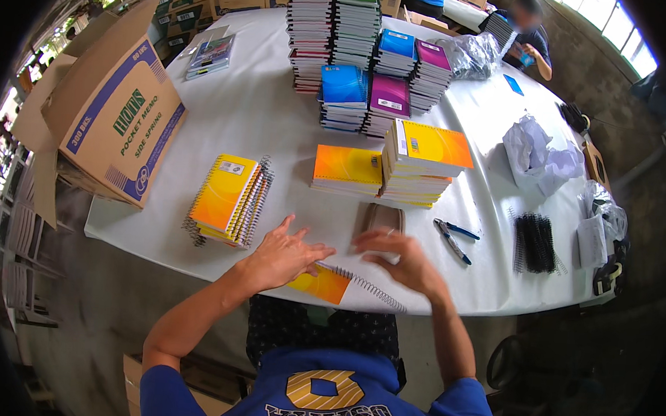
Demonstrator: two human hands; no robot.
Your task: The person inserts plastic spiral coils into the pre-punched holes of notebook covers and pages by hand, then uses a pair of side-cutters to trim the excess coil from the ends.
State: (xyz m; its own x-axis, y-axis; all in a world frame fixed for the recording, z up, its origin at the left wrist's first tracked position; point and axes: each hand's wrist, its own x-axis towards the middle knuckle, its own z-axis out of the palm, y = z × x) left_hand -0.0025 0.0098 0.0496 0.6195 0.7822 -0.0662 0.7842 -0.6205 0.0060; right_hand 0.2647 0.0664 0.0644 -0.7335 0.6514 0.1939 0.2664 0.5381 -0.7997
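At the near edge of the table lies a yellow-orange notebook [323, 284], with a metal spiral coil [377, 292] partly along its edge and trailing off to the right. My left hand [289, 255] rests over the notebook, fingers spread. My right hand [400, 258] hovers above the table just right of it, fingers curved and apart, holding nothing visible. Beyond that hand is a small brown block-like object [384, 217], partly covered by the fingers. To the left stands a pile of spiral-bound yellow-orange notebooks [226, 195]. Blue-handled pliers [455, 241] lie to the right.
Unbound yellow notebooks [426, 156] are stacked ahead, with blue, purple, red and green stacks [357, 28] behind. An open cardboard box [123, 122] stands left. Black coils [536, 243] and crumpled plastic bags [543, 153] lie right. A person [524, 33] sits at the far right.
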